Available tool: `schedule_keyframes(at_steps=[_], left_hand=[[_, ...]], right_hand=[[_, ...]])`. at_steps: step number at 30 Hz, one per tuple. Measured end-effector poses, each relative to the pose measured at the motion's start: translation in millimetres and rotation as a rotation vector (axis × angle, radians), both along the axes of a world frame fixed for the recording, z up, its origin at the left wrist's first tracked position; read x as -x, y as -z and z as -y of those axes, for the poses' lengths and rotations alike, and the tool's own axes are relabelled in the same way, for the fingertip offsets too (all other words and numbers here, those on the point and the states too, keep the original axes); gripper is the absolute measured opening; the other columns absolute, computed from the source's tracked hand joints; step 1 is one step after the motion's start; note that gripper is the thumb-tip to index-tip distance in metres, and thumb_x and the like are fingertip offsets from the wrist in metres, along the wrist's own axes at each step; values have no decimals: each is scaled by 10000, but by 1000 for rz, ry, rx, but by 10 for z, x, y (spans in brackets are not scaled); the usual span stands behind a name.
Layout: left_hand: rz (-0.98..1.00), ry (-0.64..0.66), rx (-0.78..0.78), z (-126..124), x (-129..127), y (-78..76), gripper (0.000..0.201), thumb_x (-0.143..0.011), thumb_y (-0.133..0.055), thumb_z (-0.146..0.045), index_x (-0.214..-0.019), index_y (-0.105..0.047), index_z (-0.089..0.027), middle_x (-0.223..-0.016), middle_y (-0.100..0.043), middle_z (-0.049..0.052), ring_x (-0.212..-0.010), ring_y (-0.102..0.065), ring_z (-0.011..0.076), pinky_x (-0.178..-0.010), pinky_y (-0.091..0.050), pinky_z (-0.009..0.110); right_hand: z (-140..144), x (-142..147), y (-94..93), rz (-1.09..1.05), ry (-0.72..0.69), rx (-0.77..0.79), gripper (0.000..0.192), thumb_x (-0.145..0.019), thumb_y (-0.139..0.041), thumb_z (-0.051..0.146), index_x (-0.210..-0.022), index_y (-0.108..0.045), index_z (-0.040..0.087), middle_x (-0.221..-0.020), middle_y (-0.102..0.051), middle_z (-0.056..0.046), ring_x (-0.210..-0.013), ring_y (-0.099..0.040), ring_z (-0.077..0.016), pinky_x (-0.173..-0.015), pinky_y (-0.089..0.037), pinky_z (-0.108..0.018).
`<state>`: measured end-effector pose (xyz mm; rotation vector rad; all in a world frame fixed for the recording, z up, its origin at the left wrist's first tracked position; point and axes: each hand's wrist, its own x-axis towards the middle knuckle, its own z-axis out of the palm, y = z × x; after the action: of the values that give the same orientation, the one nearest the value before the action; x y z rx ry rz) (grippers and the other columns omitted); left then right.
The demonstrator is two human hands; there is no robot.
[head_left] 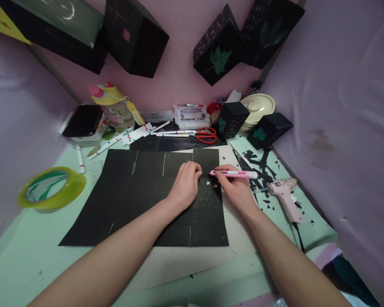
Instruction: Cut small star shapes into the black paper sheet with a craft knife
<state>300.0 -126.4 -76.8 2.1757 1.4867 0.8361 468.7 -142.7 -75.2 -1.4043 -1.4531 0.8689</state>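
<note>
A large black paper sheet point(134, 200) lies flat on the green table, marked with pale fold lines and faint drawn shapes on its right panel. My left hand point(185, 183) rests on the sheet with its fingers curled, pressing it down beside small cut-out stars point(208, 183). My right hand point(235, 189) grips a pink craft knife point(235, 174), held almost level, with its tip at the sheet just above the stars.
A green tape roll point(51, 187) sits at the left. Markers point(137, 134), red scissors point(208, 135) and a clear box point(192, 117) line the back. Black boxes point(269, 130) and a cream bowl point(257, 106) stand back right. A pink glue gun point(286, 196) lies among black scraps.
</note>
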Motion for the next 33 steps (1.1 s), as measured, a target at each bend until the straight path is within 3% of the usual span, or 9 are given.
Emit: schedule_keyframes(at_steps=[5,10,16,33], left_hand=[[80,-59,10,-7,25,3,159,-941,-375,-131,-824,-457,-201,-816,-553,17,-799,-520,176,-731,-425,314],[44,23,19,-4,31,3,111,-900,-487,-129,-814,-517,-193,-828,-576,26,-836,-517,195,-772,-429,333],[-10,122,32,-16,51,19,111,-848,-569,-91,-856,-609,-194,-905,-597,30,-906,-516,199,-837,-441,339],[-90,155,51,-30,57,25,126,-868,-562,-124,-887,-666,-192,-912,-584,42,-908,-505,206,-852,-456,367]], right_hand=[[14,2,-25,20,-25,3,145,-844,-593,315,-871,-680,201,-875,-709,-37,-818,-640,-199,-712,-474,-297],[5,-8,-7,66,-93,1,108,-786,-560,194,-828,-659,198,-798,-686,-12,-731,-625,-177,-678,-465,-287],[-3,-22,-21,110,-81,14,94,-770,-545,194,-779,-639,193,-747,-665,-4,-681,-596,-165,-624,-440,-271],[-9,-26,-18,89,-75,54,88,-776,-557,207,-766,-642,188,-726,-671,-7,-672,-607,-167,-622,-442,-268]])
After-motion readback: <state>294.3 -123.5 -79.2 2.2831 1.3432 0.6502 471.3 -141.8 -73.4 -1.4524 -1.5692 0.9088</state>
